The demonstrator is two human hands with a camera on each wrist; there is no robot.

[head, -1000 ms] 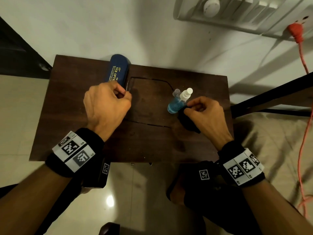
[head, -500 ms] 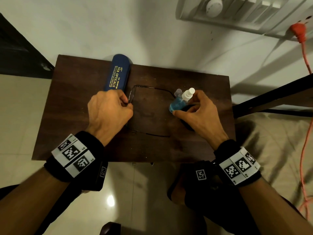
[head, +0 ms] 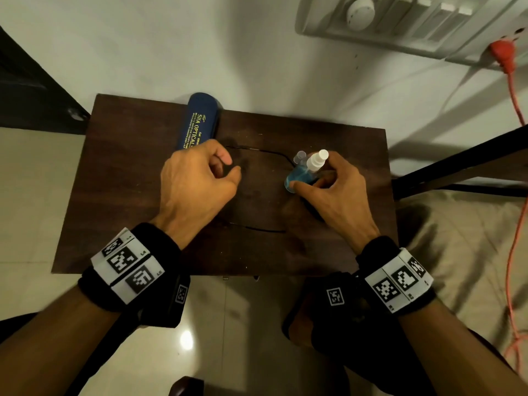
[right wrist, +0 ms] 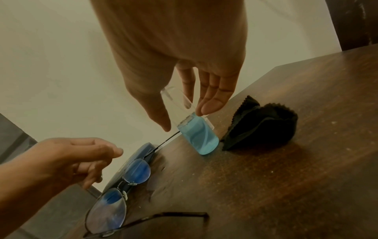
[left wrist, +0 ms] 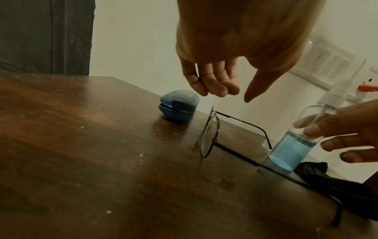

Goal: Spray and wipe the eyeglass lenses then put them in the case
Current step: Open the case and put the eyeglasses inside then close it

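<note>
We judge the task barely begun: eyeglasses [right wrist: 114, 203] stand unfolded mid-counter, lenses unsprayed as far as we see. Our right hand [head: 340, 192] has its grip closing around the spray bottle [left wrist: 294, 145]; left hand [head: 197, 187] hovers loose, holding nothing. Case [head: 200, 124] lies shut at the far edge; cloth [right wrist: 263, 126] untouched.

Shown were one pair of eyeglasses [right wrist: 114, 200], one blue case [head: 200, 124], one spray bottle [right wrist: 196, 134], one black cloth [right wrist: 263, 127], one table [head: 128, 195], two hands.
</note>
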